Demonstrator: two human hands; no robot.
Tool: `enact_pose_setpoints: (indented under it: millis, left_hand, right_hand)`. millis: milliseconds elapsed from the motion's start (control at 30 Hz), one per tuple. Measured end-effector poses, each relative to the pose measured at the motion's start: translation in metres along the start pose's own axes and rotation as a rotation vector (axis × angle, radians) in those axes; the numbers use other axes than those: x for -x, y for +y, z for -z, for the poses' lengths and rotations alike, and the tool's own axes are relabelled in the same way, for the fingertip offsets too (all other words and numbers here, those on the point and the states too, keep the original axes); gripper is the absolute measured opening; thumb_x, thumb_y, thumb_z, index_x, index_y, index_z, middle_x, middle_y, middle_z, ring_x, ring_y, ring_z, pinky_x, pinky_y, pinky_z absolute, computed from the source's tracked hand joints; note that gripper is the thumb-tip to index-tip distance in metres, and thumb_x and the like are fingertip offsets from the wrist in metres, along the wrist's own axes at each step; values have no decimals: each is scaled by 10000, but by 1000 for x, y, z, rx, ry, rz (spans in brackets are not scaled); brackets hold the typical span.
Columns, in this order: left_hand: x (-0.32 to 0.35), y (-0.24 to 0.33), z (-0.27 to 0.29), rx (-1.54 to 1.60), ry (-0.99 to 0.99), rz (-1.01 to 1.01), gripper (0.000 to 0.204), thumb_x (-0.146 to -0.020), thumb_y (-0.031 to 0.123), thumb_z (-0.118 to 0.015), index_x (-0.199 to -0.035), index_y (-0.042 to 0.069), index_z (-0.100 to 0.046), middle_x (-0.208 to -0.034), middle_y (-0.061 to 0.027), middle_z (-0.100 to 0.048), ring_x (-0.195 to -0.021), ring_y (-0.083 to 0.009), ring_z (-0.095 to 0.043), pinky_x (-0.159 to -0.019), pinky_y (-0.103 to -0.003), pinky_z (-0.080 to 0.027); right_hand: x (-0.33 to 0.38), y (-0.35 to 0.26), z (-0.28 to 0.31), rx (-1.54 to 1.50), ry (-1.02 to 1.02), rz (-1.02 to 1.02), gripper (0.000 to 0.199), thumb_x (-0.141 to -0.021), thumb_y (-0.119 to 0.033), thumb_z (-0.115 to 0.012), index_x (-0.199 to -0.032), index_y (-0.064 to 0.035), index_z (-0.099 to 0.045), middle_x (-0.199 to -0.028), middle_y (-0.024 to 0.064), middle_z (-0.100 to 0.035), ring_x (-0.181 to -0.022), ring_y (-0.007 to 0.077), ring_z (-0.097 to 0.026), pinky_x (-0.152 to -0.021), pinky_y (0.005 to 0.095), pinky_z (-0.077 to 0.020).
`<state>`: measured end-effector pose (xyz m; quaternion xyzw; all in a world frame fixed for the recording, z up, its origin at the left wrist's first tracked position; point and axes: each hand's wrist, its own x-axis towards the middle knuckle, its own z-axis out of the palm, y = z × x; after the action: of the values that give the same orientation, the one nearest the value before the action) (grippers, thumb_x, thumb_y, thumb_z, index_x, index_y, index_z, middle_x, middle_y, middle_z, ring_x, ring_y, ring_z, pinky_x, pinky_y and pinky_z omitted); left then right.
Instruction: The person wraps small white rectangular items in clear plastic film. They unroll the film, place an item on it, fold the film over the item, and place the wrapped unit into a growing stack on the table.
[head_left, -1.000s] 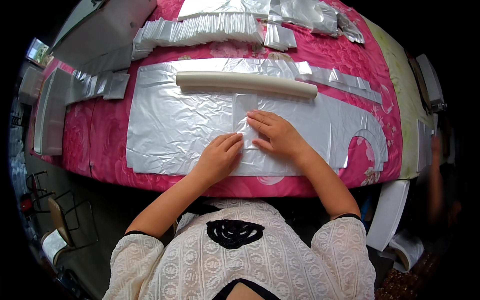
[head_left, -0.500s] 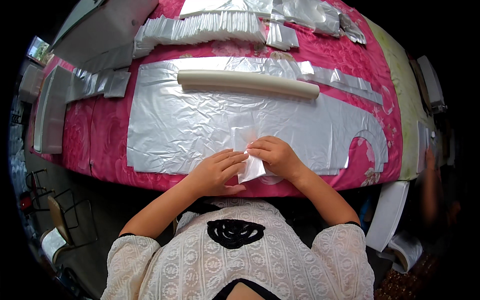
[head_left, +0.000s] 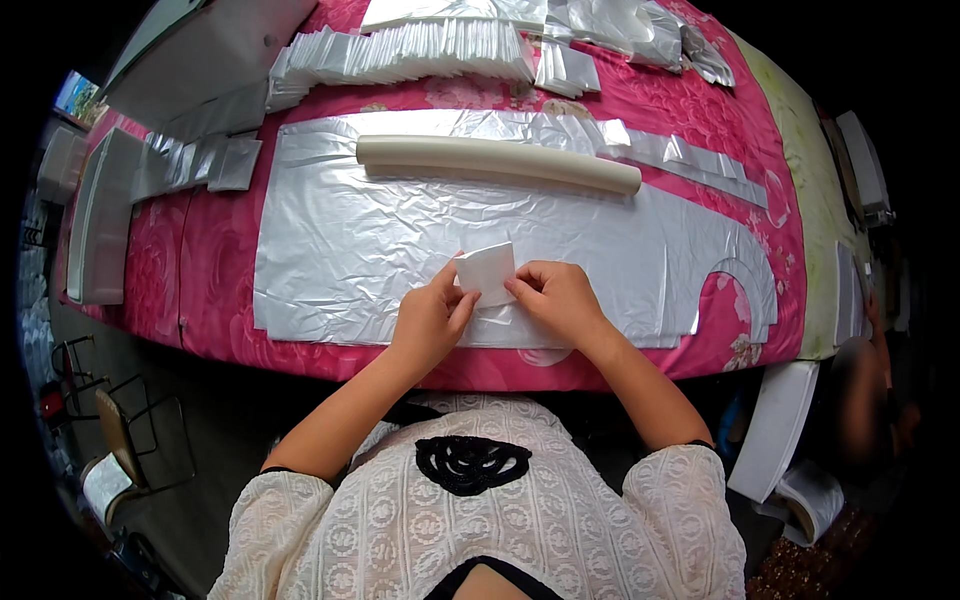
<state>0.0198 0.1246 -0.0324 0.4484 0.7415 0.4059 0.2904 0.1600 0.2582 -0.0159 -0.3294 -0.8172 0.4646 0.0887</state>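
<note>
Between my two hands is a small white folded plastic bag point(head_left: 486, 273), held up over the near part of a silvery-white stack of flat plastic bags point(head_left: 330, 240). My left hand point(head_left: 436, 312) grips its left side, thumb in front and fingers behind. At the right edge, my right hand point(head_left: 556, 298) pinches the bag between thumb and fingertips. Across the stack's far part lies a long cream-coloured tube point(head_left: 497, 163). A curved cut-out shows at the stack's right end.
A long row of folded bags point(head_left: 410, 58) stands at the back, beside loose plastic sheeting point(head_left: 625, 30). More folded bags point(head_left: 232, 165) spill from a white bin point(head_left: 100, 225) at left. A pink flowered cloth point(head_left: 215, 270) covers the table. Another person's arm point(head_left: 862, 400) shows at far right.
The bag lay flat on the stack under my fingers; now it is folded smaller and raised upright between both hands. My left hand has turned to grip its side.
</note>
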Motion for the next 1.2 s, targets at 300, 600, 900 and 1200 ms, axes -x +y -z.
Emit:
enact_pose_setpoints:
  millis: [300,600,900,1200]
  left_hand:
    - [-27,10,15,83,14,218,672,-789,79,-657,-1356,-24,-312,-815,-104,-636,-614,-152,-622,-556,-245,-484]
    - [-20,8,-7,-537,5,-513,670,-785,241,-635,-1314,-54,-347,-1298,-221,-421,-1220,-348,-401,-1007,-431,-334]
    - [-19,-6,-28,-670,-89,-394,1023,-750,615,-525,-1370,-113,-161,-1445,-277,-162,-1372,-375,-120,-1104,-471,-88]
    - [-17,-5,-27,-676,-71,-421,1005,-738,660,-490,-1378,-66,-219,-1462,-265,-116,-1381,-365,-72,-1100,-502,-27]
  right_hand:
    - [-24,-8,8,59,-152,-280,253,-775,-251,-618,-719,-12,-677,-574,92,-617,-541,183,-591,-554,302,-456]
    - [-32,-8,12,-10,-256,-339,288,-800,-265,-619,-632,-32,-631,-531,41,-582,-467,102,-520,-453,268,-410]
    - [-22,-7,-1,153,-58,-245,217,-718,-260,-630,-654,-52,-631,-601,81,-623,-580,231,-611,-568,333,-479]
    - [6,-8,2,351,65,-217,268,-666,-304,-720,-759,-77,-609,-747,79,-638,-717,250,-620,-622,364,-470]
